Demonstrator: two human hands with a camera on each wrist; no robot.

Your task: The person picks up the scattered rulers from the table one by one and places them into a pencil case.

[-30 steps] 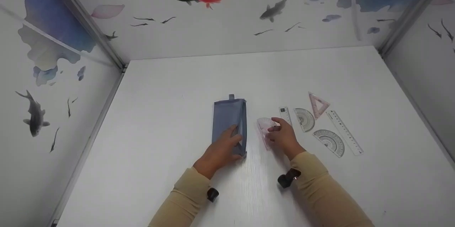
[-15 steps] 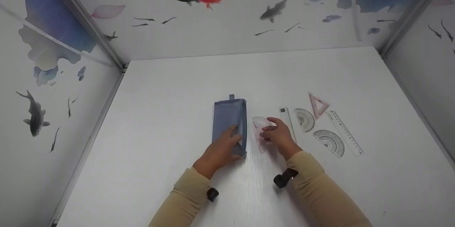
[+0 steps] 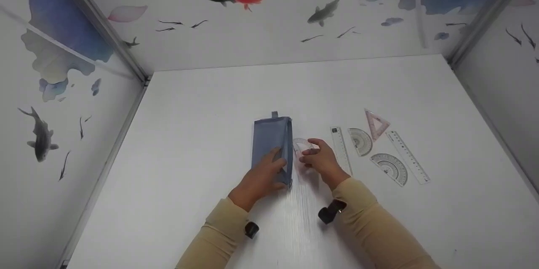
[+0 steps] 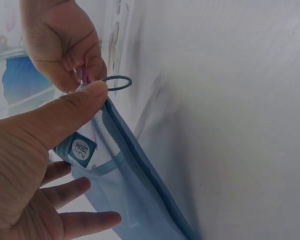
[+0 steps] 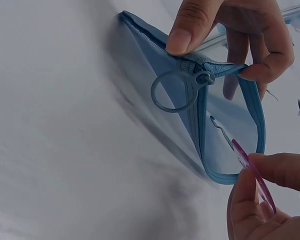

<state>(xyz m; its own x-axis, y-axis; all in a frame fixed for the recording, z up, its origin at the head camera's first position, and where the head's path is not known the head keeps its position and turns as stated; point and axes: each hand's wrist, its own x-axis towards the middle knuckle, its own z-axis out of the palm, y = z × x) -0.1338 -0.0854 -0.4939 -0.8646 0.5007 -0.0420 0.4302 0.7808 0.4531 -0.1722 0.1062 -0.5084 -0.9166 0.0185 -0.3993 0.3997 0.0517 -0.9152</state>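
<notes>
A blue mesh pencil case [image 3: 267,134] lies in the middle of the white table. My left hand [image 3: 257,178] grips its near end between thumb and forefinger; in the right wrist view its zipped mouth gapes, and the ring-shaped zip pull [image 5: 153,97] hangs beside it. Just right of the case, my right hand [image 3: 323,161] pinches a pink see-through protractor [image 3: 300,143], partly hidden by the fingers. Seen from the right wrist, the protractor's tinted edge points into the mouth of the case.
To the right lie a short clear ruler [image 3: 341,149], a small clear protractor [image 3: 361,142], a larger one [image 3: 392,169], a pink set square [image 3: 370,128] and a longer ruler [image 3: 408,157]. Printed wall panels [image 3: 269,33] enclose the table [image 3: 189,134].
My right hand has carried the pink protractor leftward to the pencil case's edge, uncovering more of the short ruler. The left hand and the case have stayed put.
</notes>
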